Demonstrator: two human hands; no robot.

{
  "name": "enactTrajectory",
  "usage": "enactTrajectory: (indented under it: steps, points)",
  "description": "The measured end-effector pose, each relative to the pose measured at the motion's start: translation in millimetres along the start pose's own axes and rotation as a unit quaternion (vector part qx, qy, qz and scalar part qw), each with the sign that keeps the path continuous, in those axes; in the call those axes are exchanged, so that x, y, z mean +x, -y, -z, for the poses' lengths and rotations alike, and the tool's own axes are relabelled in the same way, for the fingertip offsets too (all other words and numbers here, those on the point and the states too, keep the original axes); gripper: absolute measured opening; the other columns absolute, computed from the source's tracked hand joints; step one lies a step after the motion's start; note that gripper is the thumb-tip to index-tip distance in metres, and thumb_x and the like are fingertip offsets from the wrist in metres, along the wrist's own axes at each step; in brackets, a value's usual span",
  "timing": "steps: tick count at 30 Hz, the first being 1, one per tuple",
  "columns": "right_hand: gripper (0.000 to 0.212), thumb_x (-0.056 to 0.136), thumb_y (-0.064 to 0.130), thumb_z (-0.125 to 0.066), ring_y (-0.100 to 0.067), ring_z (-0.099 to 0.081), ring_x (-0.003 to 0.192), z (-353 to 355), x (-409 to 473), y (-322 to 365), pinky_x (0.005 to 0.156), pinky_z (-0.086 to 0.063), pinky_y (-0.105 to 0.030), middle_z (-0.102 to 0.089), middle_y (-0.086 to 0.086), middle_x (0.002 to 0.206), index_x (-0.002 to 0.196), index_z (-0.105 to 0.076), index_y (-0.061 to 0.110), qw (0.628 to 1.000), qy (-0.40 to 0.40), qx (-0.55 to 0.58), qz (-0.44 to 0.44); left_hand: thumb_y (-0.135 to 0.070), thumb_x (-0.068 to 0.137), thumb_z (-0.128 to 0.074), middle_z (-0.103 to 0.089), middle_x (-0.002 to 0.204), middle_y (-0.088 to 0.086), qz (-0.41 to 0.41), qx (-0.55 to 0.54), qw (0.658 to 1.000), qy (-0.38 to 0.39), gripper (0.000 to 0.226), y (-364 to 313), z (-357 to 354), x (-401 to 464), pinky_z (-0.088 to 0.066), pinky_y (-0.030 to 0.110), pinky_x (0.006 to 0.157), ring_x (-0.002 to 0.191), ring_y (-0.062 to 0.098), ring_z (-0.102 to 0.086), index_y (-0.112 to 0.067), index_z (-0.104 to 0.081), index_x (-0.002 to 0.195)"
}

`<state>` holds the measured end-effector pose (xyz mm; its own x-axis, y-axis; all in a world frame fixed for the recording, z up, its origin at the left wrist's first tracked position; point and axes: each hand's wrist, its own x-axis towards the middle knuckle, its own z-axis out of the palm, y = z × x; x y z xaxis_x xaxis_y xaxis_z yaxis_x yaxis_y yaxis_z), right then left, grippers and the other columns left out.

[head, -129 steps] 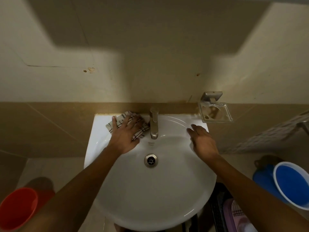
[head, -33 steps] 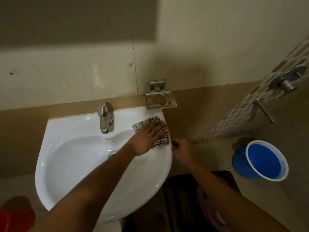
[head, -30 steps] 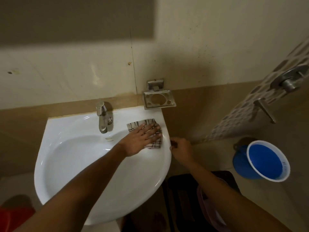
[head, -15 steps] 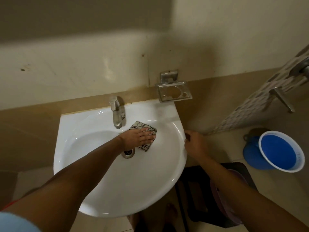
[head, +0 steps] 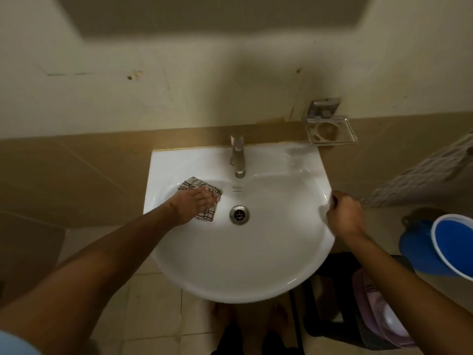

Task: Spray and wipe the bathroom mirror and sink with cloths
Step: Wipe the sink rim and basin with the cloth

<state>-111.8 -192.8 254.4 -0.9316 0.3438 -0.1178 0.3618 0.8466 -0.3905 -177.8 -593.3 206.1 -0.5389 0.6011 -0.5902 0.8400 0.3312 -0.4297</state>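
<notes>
Head view, looking down over a wall-mounted basin. Left hand point(head: 195, 204) lies palm-down inside the white sink point(head: 256, 265), left of the drain point(head: 239, 214); its fingers are extended and flat, pressing a checked cloth point(head: 190, 185) against the sloping inner wall. The cloth shows beyond the fingertips and under the palm's lower edge; it is not gripped, only pressed. Steel tap point(head: 238, 156) stands at the back centre of the sink, spout pointing toward the drain. Right hand point(head: 344, 216) is at the sink's right rim, fingers curled over the edge and gripping it; the fingertips are out of sight on the outer side. Above and right of the rim, a metal soap holder point(head: 330, 129) is fixed to the wall, apart from the sink. Far right on the floor, a blue bucket point(head: 414, 247) with a blue basin point(head: 453, 247) tilted against it. Beneath the right forearm, a dark stool point(head: 330, 298) carries a pale purple tub point(head: 371, 303).
</notes>
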Motion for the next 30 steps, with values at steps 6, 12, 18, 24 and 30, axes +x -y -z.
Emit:
enactTrajectory:
  steps: [6, 12, 18, 24, 30]
  points:
    - [0.017, 0.074, -0.012, -0.051, -0.043, -0.063, 0.079, 1.3, -6.1, 7.2, 0.065, -0.041, -0.033, -0.063, -0.023, 0.080, 0.076, -0.052, 0.005, 1.000, -0.009, -0.019, 0.001, -0.033, 0.103, -0.030, 0.007, 0.166, 0.003, 0.052, -0.075, 0.995, 0.026, 0.066, -5.9, -5.6, -27.5, 0.014, 0.040, 0.119, 0.153, 0.024, 0.005, -0.016, 0.002, 0.158]
    - [0.019, 0.073, -0.011, -0.051, -0.049, -0.061, 0.084, 0.1, -12.9, 9.3, 0.071, -0.048, -0.042, -0.064, -0.030, 0.090, 0.089, -0.059, -0.003, 1.000, -0.020, -0.020, -0.008, -0.044, 0.103, -0.027, -0.003, 0.167, -0.001, 0.099, -0.189, 0.976, 0.046, 0.062, -17.4, -0.9, -48.9, 0.006, 0.041, 0.122, 0.154, 0.020, -0.001, -0.021, -0.011, 0.158]
    - [0.019, 0.073, -0.011, -0.053, -0.047, -0.062, 0.086, -2.4, -15.5, 9.4, 0.070, -0.045, -0.038, -0.064, -0.030, 0.090, 0.090, -0.059, -0.003, 1.000, -0.015, -0.022, -0.014, -0.051, 0.102, -0.022, 0.002, 0.167, -0.003, 0.152, -0.292, 0.940, 0.090, 0.063, -58.2, 4.5, -58.0, 0.005, 0.046, 0.122, 0.153, 0.021, 0.003, -0.025, -0.009, 0.158]
    - [0.025, 0.076, -0.010, -0.052, -0.046, -0.062, 0.090, -3.3, -15.4, 4.2, 0.072, -0.046, -0.038, -0.065, -0.029, 0.098, 0.099, -0.060, -0.005, 1.000, -0.015, -0.020, -0.003, -0.053, 0.102, -0.015, 0.014, 0.166, 0.005, 0.197, -0.418, 0.881, 0.100, 0.067, -112.2, 26.0, -41.7, 0.010, 0.053, 0.120, 0.152, 0.029, 0.013, -0.021, 0.004, 0.158]
    - [0.030, 0.078, -0.009, -0.051, -0.045, -0.062, 0.097, -1.6, -16.3, 3.2, 0.078, -0.046, -0.038, -0.064, -0.029, 0.106, 0.106, -0.061, -0.006, 1.000, -0.007, -0.007, 0.004, -0.052, 0.103, -0.016, 0.013, 0.166, 0.008, 0.279, -0.532, 0.797, 0.067, 0.067, -157.0, 60.9, 3.3, 0.011, 0.056, 0.119, 0.152, 0.032, 0.014, -0.019, 0.003, 0.158]
